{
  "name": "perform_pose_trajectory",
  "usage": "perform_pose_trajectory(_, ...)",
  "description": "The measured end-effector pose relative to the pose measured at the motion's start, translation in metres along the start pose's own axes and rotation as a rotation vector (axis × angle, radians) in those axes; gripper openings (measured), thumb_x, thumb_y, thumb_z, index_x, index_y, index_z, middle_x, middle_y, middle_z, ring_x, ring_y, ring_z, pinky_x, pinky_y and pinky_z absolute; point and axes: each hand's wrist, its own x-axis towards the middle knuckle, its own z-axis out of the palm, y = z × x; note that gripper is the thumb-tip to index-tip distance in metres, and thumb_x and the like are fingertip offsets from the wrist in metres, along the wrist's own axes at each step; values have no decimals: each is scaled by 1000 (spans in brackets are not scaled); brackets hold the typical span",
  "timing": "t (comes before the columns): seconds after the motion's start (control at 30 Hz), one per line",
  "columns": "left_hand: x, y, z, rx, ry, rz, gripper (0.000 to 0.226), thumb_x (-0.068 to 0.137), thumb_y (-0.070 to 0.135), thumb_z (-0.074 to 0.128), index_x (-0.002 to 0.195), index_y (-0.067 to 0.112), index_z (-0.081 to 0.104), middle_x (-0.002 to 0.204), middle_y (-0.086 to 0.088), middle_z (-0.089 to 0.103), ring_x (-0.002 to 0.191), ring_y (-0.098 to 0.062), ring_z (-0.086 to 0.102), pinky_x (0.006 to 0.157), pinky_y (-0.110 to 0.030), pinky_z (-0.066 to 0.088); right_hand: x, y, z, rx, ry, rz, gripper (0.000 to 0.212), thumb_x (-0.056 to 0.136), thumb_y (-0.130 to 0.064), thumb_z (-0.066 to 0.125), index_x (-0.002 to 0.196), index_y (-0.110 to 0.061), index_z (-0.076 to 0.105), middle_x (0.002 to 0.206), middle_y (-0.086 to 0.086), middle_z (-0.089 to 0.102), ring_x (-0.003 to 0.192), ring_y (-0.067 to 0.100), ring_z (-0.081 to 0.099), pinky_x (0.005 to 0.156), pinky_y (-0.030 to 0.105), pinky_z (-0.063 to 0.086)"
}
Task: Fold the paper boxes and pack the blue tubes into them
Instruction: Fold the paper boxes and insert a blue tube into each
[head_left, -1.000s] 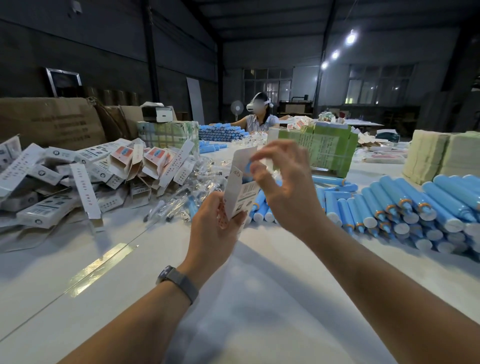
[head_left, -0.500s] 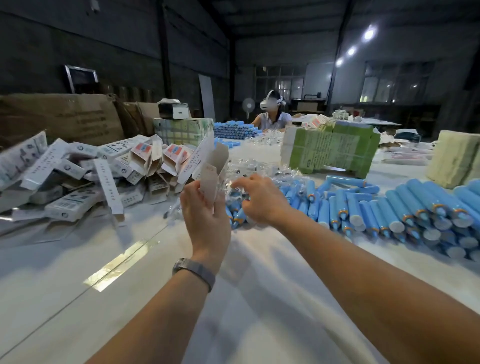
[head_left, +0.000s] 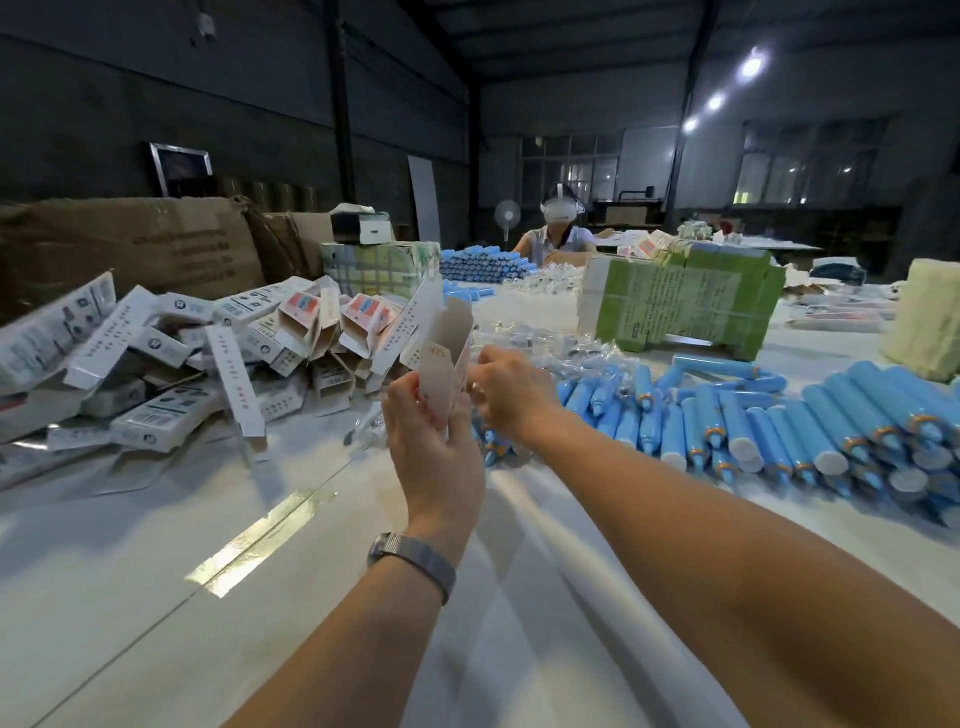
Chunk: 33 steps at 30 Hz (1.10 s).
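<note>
Head view shows us holding 1 paper box (head_left: 448, 358) upright above the middle of the bench (head_left: 156, 571), its top flap standing open. Our left hand (head_left: 436, 441) grips the lower part of the box, thumb on one face and fingers curled round the other. Our right hand (head_left: 511, 389) sits just beside the box on its right; its fingers are curled, but we cannot tell whether they pinch anything.

We judge the box to be very light, thin card: stiff along its creases, soft across its panels, so a hard squeeze would crush it. Holding it low by the narrow edges, as we do, should keep the mouth square and free.

Blue tubes (head_left: 779, 431) lie in rows toward the right edge of the bench, with more close behind our right hand. They look smooth and slightly slippery, light, with a firm capped end; we would take 1 by the middle of its body and feed it into the open mouth. A heap of boxes (head_left: 218, 338) lies toward the left edge.
</note>
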Motion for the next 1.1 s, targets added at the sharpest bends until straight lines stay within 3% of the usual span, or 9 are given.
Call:
perform_pose_trajectory(0.07, -4, 3, 2, -19, -38, 24, 30, 93, 12, 67, 98, 24, 40, 99, -2, 53, 92, -24, 54, 81, -40, 47, -6, -1, -20, 308, 183, 127, 14, 93, -12, 58, 97, -10, 71, 104, 8, 61, 95, 28, 58, 71, 33, 44)
perform_pose_trajectory(0.2, -12, 7, 5, -16, -120, 79, 38, 92, 12, 68, 92, 32, 36, 84, 14, 44, 74, -2, 42, 69, -12, 35, -31, -6, -95, 831, 520, 211, 9, 91, -9, 64, 91, -16, 69, 84, -8, 68, 70, 1, 60, 63, 18, 49)
perform_pose_trajectory(0.3, -14, 9, 6, 10, -148, 96, 36, 91, 12, 70, 97, 27, 38, 89, 7, 50, 75, -3, 41, 70, -2, 34, -63, -11, -146, 1124, 677, 153, 10, 87, -10, 66, 85, -20, 68, 79, -4, 71, 68, 10, 64, 54, 24, 50)
perform_pose_trajectory(0.4, -17, 11, 7, 5, -160, 102, 44, 89, 9, 72, 85, 33, 35, 79, 9, 47, 73, -1, 47, 69, -7, 36, -92, -22, -165, 1274, 679, 53, 6, 87, -10, 68, 85, -16, 68, 77, 1, 71, 70, 19, 68, 56, 27, 52)
perform_pose_trajectory(0.53, -24, 17, 9, -27, -226, 127, 45, 89, 10, 73, 84, 39, 39, 99, -6, 63, 99, -23, 64, 82, -46, 54, -104, -25, -159, 1194, 637, -29, 14, 87, -2, 69, 85, -15, 66, 78, 1, 69, 73, 21, 70, 64, 32, 59)
perform_pose_trajectory(0.6, -27, 19, 9, -4, -230, 169, 47, 88, 8, 73, 85, 40, 39, 101, -8, 62, 101, -26, 63, 81, -52, 54, -105, -19, -152, 1136, 623, -4, 19, 85, -1, 71, 84, -19, 66, 79, 1, 69, 74, 22, 70, 68, 37, 60)
perform_pose_trajectory(0.77, -29, 17, 11, 34, -270, 194, 33, 86, 10, 75, 92, 26, 47, 100, -6, 63, 91, -24, 61, 80, -47, 53, -106, 3, -136, 615, 665, -136, 8, 86, -6, 72, 86, -14, 69, 88, 0, 68, 84, 18, 65, 71, 28, 53)
perform_pose_trajectory(0.9, -30, 13, 12, 43, -324, 203, 25, 88, 11, 72, 97, 20, 52, 99, -7, 63, 90, -27, 60, 79, -49, 51, -109, 15, -132, 110, 596, -208, 13, 89, -15, 63, 86, -8, 73, 97, 7, 64, 89, 27, 58, 63, 41, 50)
perform_pose_trajectory(1.1, -31, 14, 11, 9, -357, 201, 24, 88, 19, 73, 97, 28, 52, 95, 13, 62, 85, -9, 58, 70, -34, 52, -110, 15, -137, 214, 316, -103, 37, 86, -31, 43, 105, -20, 73, 111, -3, 59, 101, 20, 55, 72, 45, 52)
